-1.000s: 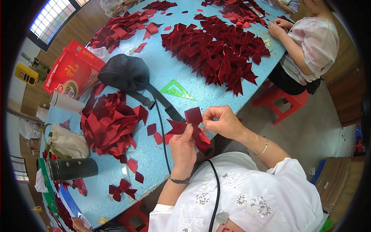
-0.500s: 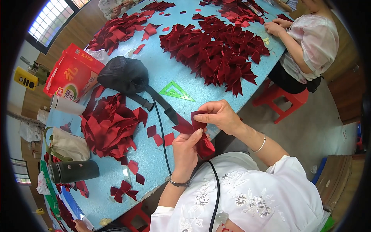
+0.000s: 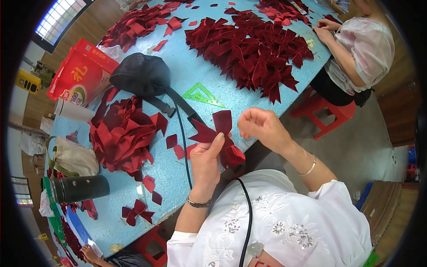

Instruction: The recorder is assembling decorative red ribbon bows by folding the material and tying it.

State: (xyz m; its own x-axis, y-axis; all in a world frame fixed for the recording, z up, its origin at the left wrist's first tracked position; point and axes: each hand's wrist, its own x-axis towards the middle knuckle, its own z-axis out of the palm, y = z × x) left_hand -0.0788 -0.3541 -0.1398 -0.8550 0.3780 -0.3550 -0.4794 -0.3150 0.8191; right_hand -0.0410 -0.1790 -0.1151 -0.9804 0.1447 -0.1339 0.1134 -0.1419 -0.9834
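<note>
My left hand (image 3: 204,167) pinches a dark red velvet ribbon bow (image 3: 222,122) at its middle, thumb on top. Two pointed tails spread upward and to the left from the thumb, while a rounded loop hangs below by my lap. Just right of the bow, apart from it, my right hand (image 3: 264,129) is raised with its fingers curled in. Whatever those fingers hold, if anything, cannot be made out. Left of my left hand lie small red fabric pieces (image 3: 179,151) and a large heap of red ribbon strips (image 3: 124,133). A bow (image 3: 137,212) rests near the table edge.
On the blue table (image 3: 178,213) are a pile of bows (image 3: 249,58), a green set square (image 3: 202,95), a black bag (image 3: 140,74) with straps, a red carton (image 3: 82,73), a dark flask (image 3: 82,188) and a beige pouch (image 3: 75,160). A co-worker (image 3: 362,49) sits on a red stool (image 3: 322,111).
My right hand has let go of the ribbon's upper tail and drawn away to the right and up. The bow, still in my left hand, now shows its tail standing upright.
</note>
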